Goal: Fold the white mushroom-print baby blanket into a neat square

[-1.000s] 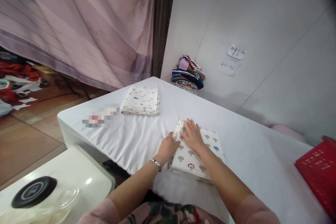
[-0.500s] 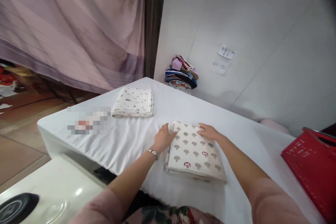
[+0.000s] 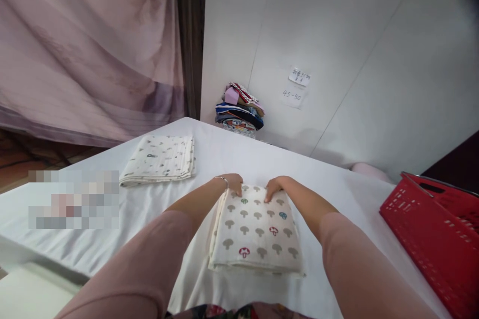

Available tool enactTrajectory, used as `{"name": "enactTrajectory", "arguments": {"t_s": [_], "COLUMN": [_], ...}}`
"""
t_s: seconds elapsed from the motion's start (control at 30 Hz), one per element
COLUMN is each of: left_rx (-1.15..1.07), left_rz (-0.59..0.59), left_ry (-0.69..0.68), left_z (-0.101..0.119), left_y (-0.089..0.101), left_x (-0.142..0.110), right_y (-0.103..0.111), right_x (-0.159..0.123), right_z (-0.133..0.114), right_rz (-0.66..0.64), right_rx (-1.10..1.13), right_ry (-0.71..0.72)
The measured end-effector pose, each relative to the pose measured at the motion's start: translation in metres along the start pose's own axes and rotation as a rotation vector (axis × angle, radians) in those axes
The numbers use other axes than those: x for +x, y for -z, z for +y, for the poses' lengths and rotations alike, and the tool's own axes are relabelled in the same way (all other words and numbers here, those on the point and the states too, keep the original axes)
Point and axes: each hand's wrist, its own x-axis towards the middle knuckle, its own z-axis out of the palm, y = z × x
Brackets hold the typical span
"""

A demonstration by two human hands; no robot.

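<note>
A folded cream cloth with a mushroom print (image 3: pixel 254 232) lies on the white table (image 3: pixel 209 159) right in front of me. My left hand (image 3: pixel 232 183) curls over its far left corner, fingers bent down onto the edge. My right hand (image 3: pixel 275 187) curls over its far right edge the same way. Both hands grip the far end of the cloth. A thin bracelet sits on my left wrist.
A second folded cloth with small prints (image 3: pixel 159 159) lies at the table's far left. A pile of colourful folded clothes (image 3: pixel 239 112) sits against the white wall. A red plastic basket (image 3: pixel 436 229) stands at the right. A pink curtain (image 3: pixel 86 45) hangs at the left.
My view has swung to the right and closer over the table. Both hands have moved from the cloth's left side and top to its far edge, fingers now curled on it.
</note>
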Motion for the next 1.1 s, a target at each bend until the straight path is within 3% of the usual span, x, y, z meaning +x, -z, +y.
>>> {"name": "enactTrajectory", "arguments": {"t_s": [0.13,0.27,0.37,0.43,0.5,0.6,0.67,0.73,0.77,0.87,0.93,1.0,1.1], "left_rx": [0.009,-0.006,0.011,0.065,0.156,0.283,0.302,0.307,0.314,0.309,0.254,0.196,0.085], "left_rz": [-0.075,-0.161,-0.160,-0.028,0.179,0.496,0.644,0.668,0.640,0.517,0.500,0.543,0.620], "left_ry": [-0.029,-0.065,-0.094,-0.130,-0.186,-0.352,-0.424,-0.445,-0.445,-0.418,-0.387,-0.383,-0.371], "left_z": [0.006,0.012,0.027,0.043,0.060,0.074,0.069,0.051,0.039,-0.002,-0.024,-0.038,-0.046], "left_y": [0.006,0.016,0.044,0.073,0.101,0.116,0.096,0.055,0.029,-0.050,-0.088,-0.107,-0.107], "left_x": [0.001,-0.007,-0.023,-0.041,-0.066,-0.103,-0.121,-0.129,-0.131,-0.131,-0.133,-0.138,-0.145], "right_y": [0.014,0.031,0.051,0.069,0.087,0.090,0.064,0.016,-0.013,-0.099,-0.138,-0.154,-0.148], "right_x": [-0.017,-0.051,-0.083,-0.106,-0.132,-0.163,-0.170,-0.162,-0.153,-0.125,-0.112,-0.106,-0.107], "right_z": [-0.008,-0.018,-0.026,-0.033,-0.038,-0.037,-0.028,-0.013,-0.003,0.027,0.042,0.051,0.055], "right_rz": [-0.177,-0.173,-0.111,0.053,0.275,0.582,0.764,0.888,0.896,0.765,0.751,0.756,0.746], "right_rx": [-0.056,-0.186,-0.287,-0.366,-0.422,-0.475,-0.522,-0.546,-0.549,-0.484,-0.378,-0.271,-0.115], "right_ry": [0.038,0.224,0.263,0.274,0.262,0.312,0.396,0.458,0.483,0.564,0.558,0.558,0.560]}}
